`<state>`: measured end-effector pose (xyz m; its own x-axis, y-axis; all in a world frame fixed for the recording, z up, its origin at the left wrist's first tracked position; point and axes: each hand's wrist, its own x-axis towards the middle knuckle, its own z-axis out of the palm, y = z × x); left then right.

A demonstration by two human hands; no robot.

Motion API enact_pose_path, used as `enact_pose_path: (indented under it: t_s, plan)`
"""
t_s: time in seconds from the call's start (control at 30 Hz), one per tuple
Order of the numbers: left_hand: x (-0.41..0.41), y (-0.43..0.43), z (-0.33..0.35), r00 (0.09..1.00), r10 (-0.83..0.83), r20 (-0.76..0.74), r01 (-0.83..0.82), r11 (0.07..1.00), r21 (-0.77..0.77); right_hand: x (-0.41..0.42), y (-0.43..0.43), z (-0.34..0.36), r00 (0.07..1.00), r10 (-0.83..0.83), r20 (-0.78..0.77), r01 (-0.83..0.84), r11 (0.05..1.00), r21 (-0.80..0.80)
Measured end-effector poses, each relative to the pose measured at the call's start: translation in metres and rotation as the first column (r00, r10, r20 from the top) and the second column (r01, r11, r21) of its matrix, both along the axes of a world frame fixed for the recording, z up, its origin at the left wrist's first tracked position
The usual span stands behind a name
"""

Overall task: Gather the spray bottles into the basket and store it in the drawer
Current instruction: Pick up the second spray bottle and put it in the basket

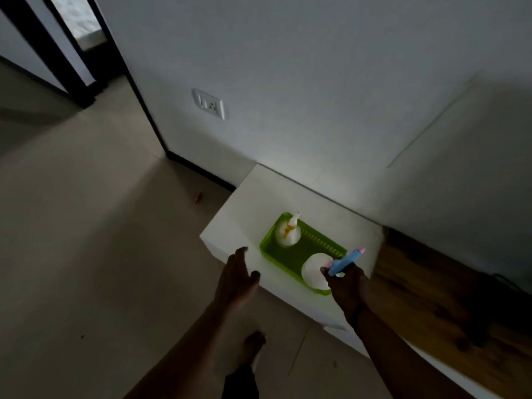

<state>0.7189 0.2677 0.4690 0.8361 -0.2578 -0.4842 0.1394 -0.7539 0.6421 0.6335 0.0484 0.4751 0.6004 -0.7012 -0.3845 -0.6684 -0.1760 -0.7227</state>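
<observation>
My right hand [349,283] gripped the blue-topped bottle [316,272] by its neck, lower right, over the basket [283,262]; probably light, slippery plastic. Left hand [237,279] open.

Green basket [288,262] on white cabinet top [253,203]

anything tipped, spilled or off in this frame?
Nothing spilled or tipped. Both spray bottles stand upright in the green basket: the yellow-trigger one at the far end, the blue-trigger one at the near end under the right hand. Only stray item: a small orange scrap on the floor by the wall.
</observation>
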Motion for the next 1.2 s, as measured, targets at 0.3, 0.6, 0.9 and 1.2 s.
enact_pose_path:
  t_s: [0.3,0.6,0.9,1.2]
  plan:
    - [0.074,-0.051,-0.069,0.999,-0.022,-0.044,0.02,0.999,-0.038,0.067,-0.027,-0.066,0.994,-0.032,-0.106,0.028,0.999,-0.04]
    - [0.096,-0.064,-0.12,1.0,-0.02,-0.014,0.019,0.999,-0.047,0.087,-0.036,-0.115,0.995,-0.032,-0.099,0.028,0.998,-0.05]
    - [0.092,-0.072,-0.132,0.999,-0.028,0.018,0.028,0.999,-0.026,0.093,-0.038,-0.12,0.995,-0.038,-0.089,0.034,0.998,-0.045]
    - [0.083,-0.068,-0.136,0.998,-0.008,0.064,0.007,1.0,0.021,0.073,0.003,-0.128,0.996,0.09,-0.014,-0.09,0.996,0.029]
